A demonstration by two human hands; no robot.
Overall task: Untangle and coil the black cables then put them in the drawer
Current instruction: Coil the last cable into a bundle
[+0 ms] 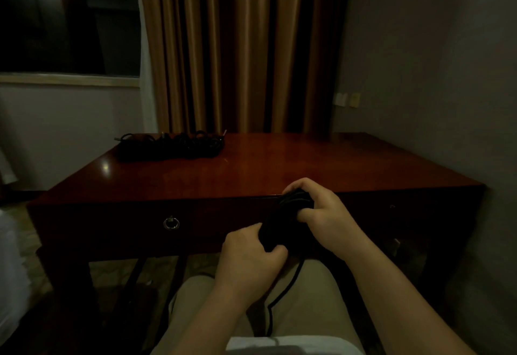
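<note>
Dim room, brown curtain [237, 46] behind, dark window [67, 18] upper left, grey wall [419, 60] on the right with a small switch plate [348, 100]. Red-brown wooden counter [279, 164] fills mid-frame, glossy top. Drawer [117, 226] in its front face is closed, ring pull [171, 223] left of centre. Pile [170, 146] of black cables sits at the far left corner of the counter, loops heaped together, a couple of plug ends sticking out at the back; can't tell how tangled it is. Person seated in front, light trousers [313, 298] at the bottom of frame. Both hands are at the near edge of the counter, right of centre, on one bundle [282, 223] of black cable held in front of the drawer face, not resting on the top. Right hand [321, 214] grips the upper end, fingers curled over the loops, thumb across the front. Left hand [251, 256] grips the lower end, fingers wrapped round it. A loose tail [282, 296] of the same cable hangs from the bundle down over the lap, kinking once near the bottom. Bundle and pile are well apart.
</note>
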